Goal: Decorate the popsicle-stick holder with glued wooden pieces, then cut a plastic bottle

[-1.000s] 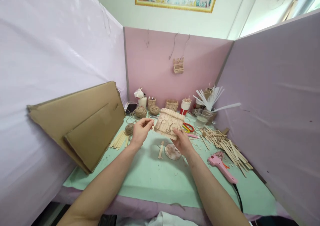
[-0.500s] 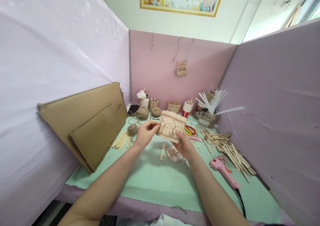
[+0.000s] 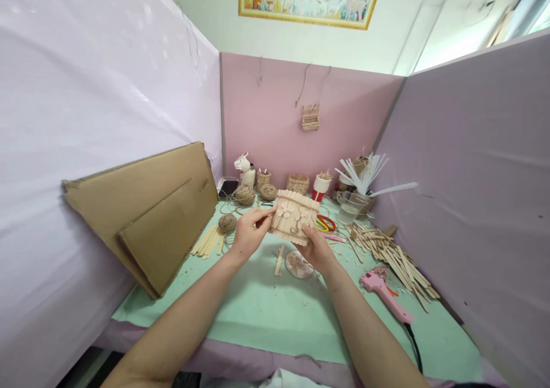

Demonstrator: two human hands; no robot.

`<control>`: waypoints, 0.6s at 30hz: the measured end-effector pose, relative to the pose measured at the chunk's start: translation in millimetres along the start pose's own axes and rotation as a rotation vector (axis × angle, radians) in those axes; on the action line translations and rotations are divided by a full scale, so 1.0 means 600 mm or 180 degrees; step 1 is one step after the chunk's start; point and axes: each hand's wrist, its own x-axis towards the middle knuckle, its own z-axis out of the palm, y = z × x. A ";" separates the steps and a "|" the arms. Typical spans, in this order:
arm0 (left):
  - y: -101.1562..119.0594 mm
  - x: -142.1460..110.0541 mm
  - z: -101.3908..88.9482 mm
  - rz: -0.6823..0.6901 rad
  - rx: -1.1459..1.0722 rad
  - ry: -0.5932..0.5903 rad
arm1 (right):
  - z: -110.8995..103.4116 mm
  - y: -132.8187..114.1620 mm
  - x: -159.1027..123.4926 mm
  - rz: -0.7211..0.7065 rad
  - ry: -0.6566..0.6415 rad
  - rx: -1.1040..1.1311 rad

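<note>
A craft-stick piece (image 3: 294,216) with flower shapes and twine bands across its top and bottom is held up over the table. Gripping its lower right corner, my right hand (image 3: 317,249) has the thumb on the front and the other fingers behind. My left hand (image 3: 252,230) is closed in a pinch at its left edge; whether it holds the edge itself or something small there is hard to see. Below lie a round patterned disc (image 3: 299,263) and a short wooden stick (image 3: 279,260).
On the right are a pink glue gun (image 3: 387,296) with a black cord and a pile of craft sticks (image 3: 397,259). Scissors (image 3: 326,223) lie behind my right hand. Cardboard sheets (image 3: 167,227) lean at the left, near a twine ball (image 3: 227,223). Cups line the back.
My left hand's fingers have shifted slightly at the piece's left edge. The piece and my right hand stay almost where they were.
</note>
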 end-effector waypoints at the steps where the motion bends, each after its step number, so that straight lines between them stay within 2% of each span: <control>1: 0.001 0.000 0.000 -0.0029 0.0052 -0.0001 | 0.000 0.000 0.000 -0.0006 -0.0010 -0.0003; 11: 0.020 -0.004 -0.002 -0.0654 0.0250 0.0039 | 0.003 0.001 -0.001 0.0021 0.0101 0.0020; 14: 0.021 -0.006 -0.004 -0.0555 0.0280 0.0054 | 0.004 0.002 -0.001 -0.0001 0.0069 -0.0042; 18: 0.022 -0.009 -0.007 -0.0178 0.0510 -0.0052 | 0.003 0.002 0.000 -0.0014 0.0065 -0.0115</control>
